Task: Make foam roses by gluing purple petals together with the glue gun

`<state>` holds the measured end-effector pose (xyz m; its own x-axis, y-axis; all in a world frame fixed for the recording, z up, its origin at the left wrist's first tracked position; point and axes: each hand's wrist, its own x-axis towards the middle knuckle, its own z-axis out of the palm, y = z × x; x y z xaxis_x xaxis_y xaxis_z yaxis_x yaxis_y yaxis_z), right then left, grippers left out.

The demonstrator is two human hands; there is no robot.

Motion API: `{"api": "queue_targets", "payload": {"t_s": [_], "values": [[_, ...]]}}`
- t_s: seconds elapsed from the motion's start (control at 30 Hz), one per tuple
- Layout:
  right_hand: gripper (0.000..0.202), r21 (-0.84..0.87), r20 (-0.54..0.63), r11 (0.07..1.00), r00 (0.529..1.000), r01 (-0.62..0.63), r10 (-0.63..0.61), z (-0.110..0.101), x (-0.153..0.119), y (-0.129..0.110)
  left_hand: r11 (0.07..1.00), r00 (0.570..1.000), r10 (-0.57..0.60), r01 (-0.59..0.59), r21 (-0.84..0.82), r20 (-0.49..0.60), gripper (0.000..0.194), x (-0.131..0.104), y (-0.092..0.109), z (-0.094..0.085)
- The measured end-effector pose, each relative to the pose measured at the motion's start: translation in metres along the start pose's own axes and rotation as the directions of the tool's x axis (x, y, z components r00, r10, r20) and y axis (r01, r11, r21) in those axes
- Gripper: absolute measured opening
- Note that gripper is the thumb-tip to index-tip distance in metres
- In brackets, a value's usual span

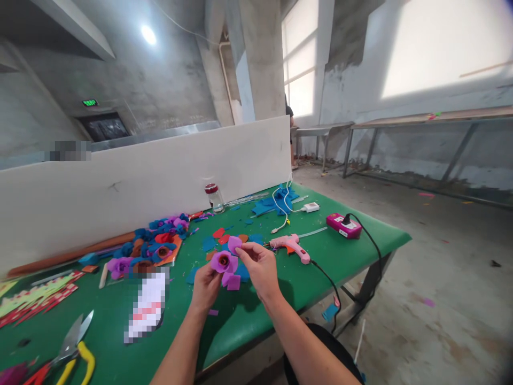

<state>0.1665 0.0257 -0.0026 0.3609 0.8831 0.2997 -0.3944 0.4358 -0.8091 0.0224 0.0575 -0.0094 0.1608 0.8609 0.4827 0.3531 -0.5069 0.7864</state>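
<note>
Over the green table, my left hand [206, 286] is closed on a purple paper flower [223, 262] with a dark brown centre. My right hand [258, 267] pinches a loose purple petal [234, 245] just above and to the right of the flower. Whether the petal touches the flower I cannot tell. Beneath my hands lie cut petals: purple ones [232, 282], blue ones [209, 244] and red ones [219, 233]. A pink glue gun [292, 245] rests to the right of my right hand, its nozzle pointing left.
Finished paper flowers [154, 240] are piled at the left. Yellow-handled scissors [76, 347] lie at the near left. A glass jar [215, 199] stands by the white partition [152, 176]. A magenta power socket [343, 225] sits at the right, its black cord [377, 251] hanging over the edge.
</note>
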Motion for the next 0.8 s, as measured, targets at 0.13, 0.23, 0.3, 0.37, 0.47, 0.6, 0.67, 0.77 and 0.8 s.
{"api": "queue_targets", "payload": {"t_s": [0.13,0.23,0.3,0.37,0.47,0.6,0.67,0.77,0.8], "values": [[0.018,0.088,-0.026,0.994,0.998,-0.057,0.060,-0.002,0.001,0.005,0.999,0.998,0.044,-0.043,0.014,-0.038,0.021,-0.002,-0.002,0.002],[0.021,0.140,-0.054,0.985,0.992,-0.101,0.110,-0.004,0.001,0.010,0.985,0.988,0.150,-0.146,0.087,-0.033,0.019,-0.003,-0.006,0.002],[0.022,0.128,-0.055,0.987,0.993,-0.095,0.103,-0.007,0.001,0.011,0.959,0.969,0.245,-0.240,0.153,-0.019,0.018,-0.004,-0.008,0.002],[0.021,0.090,-0.044,0.993,0.996,-0.070,0.074,-0.009,0.001,0.011,0.924,0.942,0.335,-0.331,0.194,0.010,0.018,-0.005,-0.008,0.002],[0.020,0.031,-0.022,0.999,0.999,-0.034,0.035,-0.013,0.003,0.008,0.875,0.899,0.433,-0.437,0.208,0.064,0.020,-0.006,-0.005,0.001],[0.022,-0.022,0.009,0.997,0.997,-0.075,0.075,-0.018,0.004,0.001,0.841,0.866,0.489,-0.499,0.210,0.102,0.023,-0.006,-0.002,0.002],[0.022,-0.056,0.029,0.995,0.996,-0.079,0.081,-0.020,0.005,-0.003,0.839,0.862,0.495,-0.506,0.200,0.104,0.025,-0.007,-0.001,0.003],[0.021,-0.090,0.077,0.995,0.995,-0.050,0.057,-0.020,0.005,-0.004,0.865,0.883,0.463,-0.468,0.181,0.074,0.023,-0.007,-0.002,0.003],[0.020,-0.095,0.096,0.995,0.994,-0.032,0.042,-0.020,0.005,-0.003,0.878,0.895,0.442,-0.446,0.172,0.064,0.022,-0.008,-0.002,0.004]]}}
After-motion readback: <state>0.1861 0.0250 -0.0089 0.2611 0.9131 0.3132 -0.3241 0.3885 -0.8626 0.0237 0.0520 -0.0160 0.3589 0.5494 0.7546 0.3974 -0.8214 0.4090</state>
